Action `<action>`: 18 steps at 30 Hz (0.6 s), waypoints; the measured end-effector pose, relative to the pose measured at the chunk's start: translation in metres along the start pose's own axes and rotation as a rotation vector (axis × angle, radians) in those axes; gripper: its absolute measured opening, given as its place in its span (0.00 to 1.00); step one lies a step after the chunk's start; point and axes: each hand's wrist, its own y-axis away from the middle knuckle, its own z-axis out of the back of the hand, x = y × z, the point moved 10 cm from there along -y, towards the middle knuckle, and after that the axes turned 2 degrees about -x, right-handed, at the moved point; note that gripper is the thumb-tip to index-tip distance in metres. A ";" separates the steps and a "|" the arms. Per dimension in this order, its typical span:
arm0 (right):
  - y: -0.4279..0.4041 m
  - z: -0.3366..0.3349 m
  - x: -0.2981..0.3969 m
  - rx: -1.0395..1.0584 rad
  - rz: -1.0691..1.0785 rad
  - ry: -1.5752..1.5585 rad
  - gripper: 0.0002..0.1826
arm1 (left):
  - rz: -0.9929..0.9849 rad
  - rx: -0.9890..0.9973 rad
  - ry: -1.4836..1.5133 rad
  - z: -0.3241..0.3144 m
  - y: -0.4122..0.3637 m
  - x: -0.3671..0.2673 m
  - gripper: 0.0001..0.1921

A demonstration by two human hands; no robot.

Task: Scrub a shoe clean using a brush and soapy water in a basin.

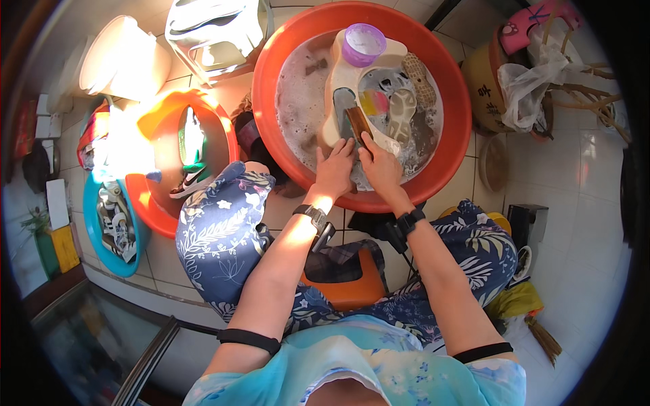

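A large orange-red plastic tub (447, 167) of soapy water stands before me. A cream plastic stool (330, 111) lies in it, bearing a grey insole (344, 99) and a purple cup (364, 44) of white powder or suds. My left hand (336, 170) presses its fingertips on the insole's near end. With my right hand (381, 167) I grip a wooden brush (358, 124), its head against the insole; the bristles are hidden. Right of the insole, a pale shoe sole (402, 116) and a pink and yellow item (374, 102) lie in the water, with a tan shoe (418, 78) by the rim.
At left, an orange basin (223, 132) holds a green and white shoe (191, 142); a blue basin (93, 223) beside it holds several shoes. A white plastic stool (218, 35) and a pale bucket (124, 58) stand behind. Right of the tub is a plant pot (482, 91) with a plastic bag.
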 end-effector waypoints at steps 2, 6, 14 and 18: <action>-0.032 0.002 0.014 -0.012 -0.016 0.015 0.22 | -0.033 0.035 0.004 -0.003 0.002 -0.006 0.48; -0.076 0.015 0.016 -0.153 0.023 -0.015 0.23 | -0.059 0.051 -0.022 -0.005 -0.007 -0.008 0.47; -0.031 0.063 -0.173 -0.308 -0.452 -0.123 0.32 | -0.012 0.051 -0.041 0.001 -0.005 -0.010 0.48; -0.032 0.016 -0.244 -0.180 -0.661 -0.203 0.34 | -0.019 0.075 -0.056 -0.001 -0.001 -0.010 0.48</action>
